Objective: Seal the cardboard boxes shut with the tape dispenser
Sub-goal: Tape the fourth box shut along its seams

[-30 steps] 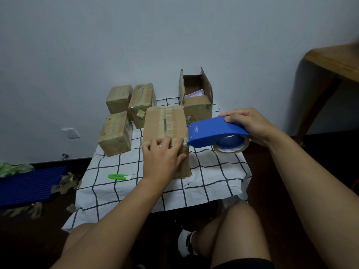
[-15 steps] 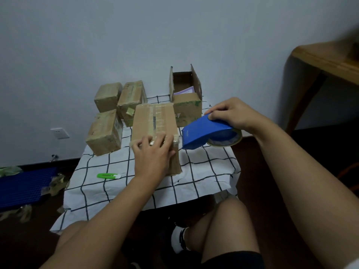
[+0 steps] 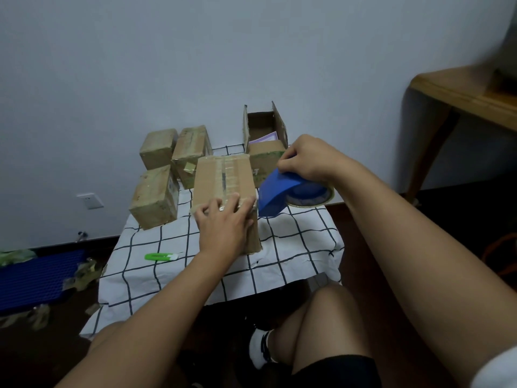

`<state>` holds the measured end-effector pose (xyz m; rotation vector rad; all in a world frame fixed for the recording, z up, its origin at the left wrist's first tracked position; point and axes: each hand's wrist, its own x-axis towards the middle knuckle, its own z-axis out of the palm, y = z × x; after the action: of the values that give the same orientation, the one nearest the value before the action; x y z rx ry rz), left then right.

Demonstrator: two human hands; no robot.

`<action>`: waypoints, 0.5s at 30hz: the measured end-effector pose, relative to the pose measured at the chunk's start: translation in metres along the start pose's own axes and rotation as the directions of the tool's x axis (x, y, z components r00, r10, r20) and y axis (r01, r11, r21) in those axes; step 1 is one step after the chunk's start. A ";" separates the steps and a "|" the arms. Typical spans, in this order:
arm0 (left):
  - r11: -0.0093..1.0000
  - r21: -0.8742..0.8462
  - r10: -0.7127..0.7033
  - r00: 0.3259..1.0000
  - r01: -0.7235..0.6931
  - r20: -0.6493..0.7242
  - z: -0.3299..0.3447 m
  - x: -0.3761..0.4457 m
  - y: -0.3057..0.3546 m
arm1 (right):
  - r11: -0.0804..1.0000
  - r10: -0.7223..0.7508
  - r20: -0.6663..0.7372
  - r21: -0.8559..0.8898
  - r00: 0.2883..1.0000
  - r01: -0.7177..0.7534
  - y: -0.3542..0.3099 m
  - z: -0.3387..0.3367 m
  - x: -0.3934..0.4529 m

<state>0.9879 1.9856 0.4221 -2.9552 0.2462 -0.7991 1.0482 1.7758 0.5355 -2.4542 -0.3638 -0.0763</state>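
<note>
A person's left hand (image 3: pixel 223 225) lies spread over the near top edge of a cardboard box (image 3: pixel 223 183) at the middle of the table (image 3: pixel 293 247), fingers flat on the tape end, apparently to pin it down and steady the box. The right hand (image 3: pixel 305 161) grips the blue tape dispenser (image 3: pixel 282 191) from above, just right of the box, its blade end tilted down toward the near-left, seemingly clear of the strip. The box's long axis runs near to far, its taped seam along it. An open box (image 3: pixel 265 161) waits behind, flaps up; three closed boxes (image 3: pixel 156 197) stand at left.
</note>
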 end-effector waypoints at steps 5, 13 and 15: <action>1.000 -0.004 0.008 0.999 -0.008 0.052 -0.005 0.002 -0.001 | 1.000 0.019 -0.002 0.004 1.000 -0.019 -0.001 -0.004 -0.005; 1.000 0.008 0.003 0.996 -0.004 0.084 -0.003 0.003 -0.005 | 0.998 0.004 0.070 0.069 0.998 -0.009 0.015 -0.012 -0.007; 1.000 0.010 -0.006 0.998 0.005 0.062 0.001 0.002 -0.004 | 0.998 0.006 0.065 0.060 0.998 -0.010 0.016 -0.005 -0.001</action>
<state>0.9910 1.9892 0.4230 -2.9667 0.2297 -0.7064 1.0518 1.7606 0.5297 -2.4027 -0.3797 0.0177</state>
